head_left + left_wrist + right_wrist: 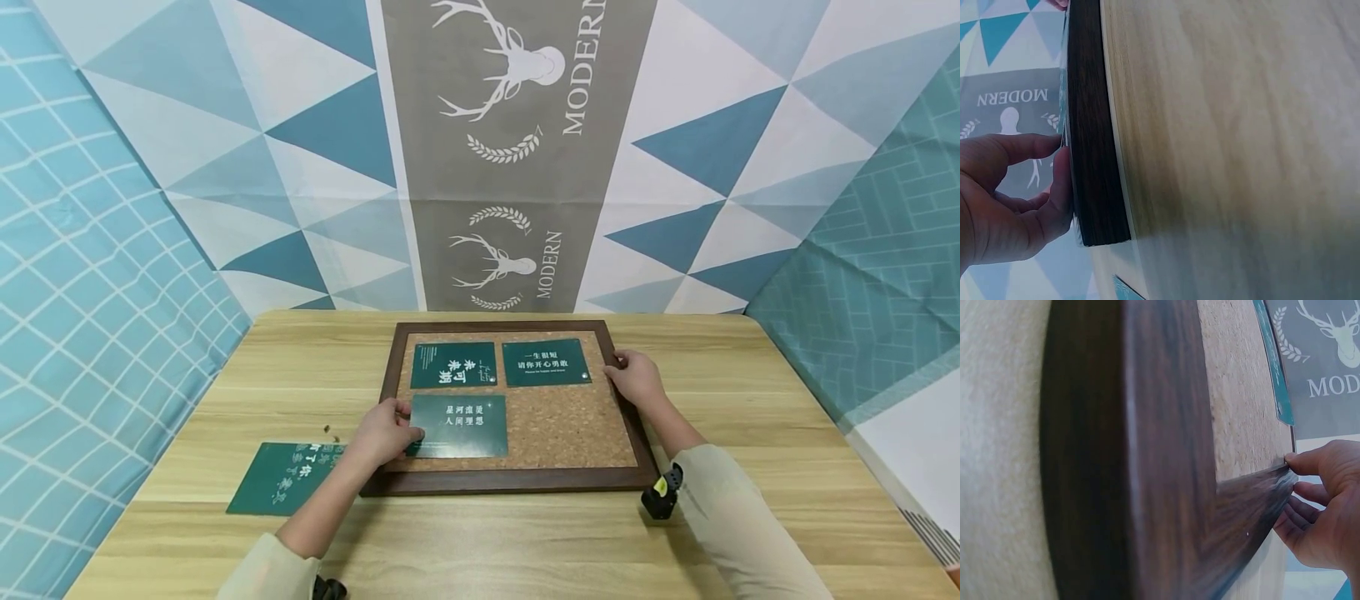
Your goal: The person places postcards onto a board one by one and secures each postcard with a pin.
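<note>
A corkboard (570, 433) in a dark brown wooden frame (517, 482) lies on the table. My left hand (384, 433) pinches the left edge of a green card with white lettering (459, 439), which lies over the board's lower left. In the left wrist view, thumb and fingers meet at the card's thin edge beside the frame (1092, 125). My right hand (637, 379) grips the frame's right side, the thumb on top in the right wrist view. Two more green cards, one left (431, 371) and one right (546, 373), sit along the board's upper half, each with a small white spot at its lower right corner.
Another green card (255, 487) lies on the wooden table (517, 550) to the left, partly hidden by my left forearm. Small dark bits (335, 438) lie by that card. A patterned cloth (495, 179) hangs behind the table.
</note>
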The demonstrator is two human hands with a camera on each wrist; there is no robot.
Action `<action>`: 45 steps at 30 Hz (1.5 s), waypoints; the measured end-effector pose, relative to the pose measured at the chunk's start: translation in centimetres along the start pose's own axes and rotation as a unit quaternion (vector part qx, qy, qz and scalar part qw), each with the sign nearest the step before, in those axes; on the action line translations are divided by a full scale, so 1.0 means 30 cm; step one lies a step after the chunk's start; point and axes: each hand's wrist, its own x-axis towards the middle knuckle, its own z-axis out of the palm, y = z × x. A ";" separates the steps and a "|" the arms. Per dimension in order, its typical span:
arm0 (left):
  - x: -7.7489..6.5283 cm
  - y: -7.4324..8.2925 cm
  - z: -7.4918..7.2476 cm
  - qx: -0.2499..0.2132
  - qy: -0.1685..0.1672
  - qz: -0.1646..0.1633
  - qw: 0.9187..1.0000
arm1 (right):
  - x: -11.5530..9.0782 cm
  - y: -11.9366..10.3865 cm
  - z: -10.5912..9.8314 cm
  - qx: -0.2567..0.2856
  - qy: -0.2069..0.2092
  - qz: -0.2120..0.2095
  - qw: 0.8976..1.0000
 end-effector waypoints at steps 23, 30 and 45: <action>-0.014 0.005 0.008 0.011 0.002 0.007 1.000 | -0.006 0.004 0.000 -0.002 0.003 -0.011 1.000; -0.013 0.000 0.010 0.005 0.002 0.007 1.000 | -0.002 0.002 0.002 -0.007 0.004 -0.004 1.000; -0.028 -0.010 -0.007 -0.036 -0.011 -0.003 0.999 | -0.006 0.002 0.004 -0.008 0.003 0.002 1.000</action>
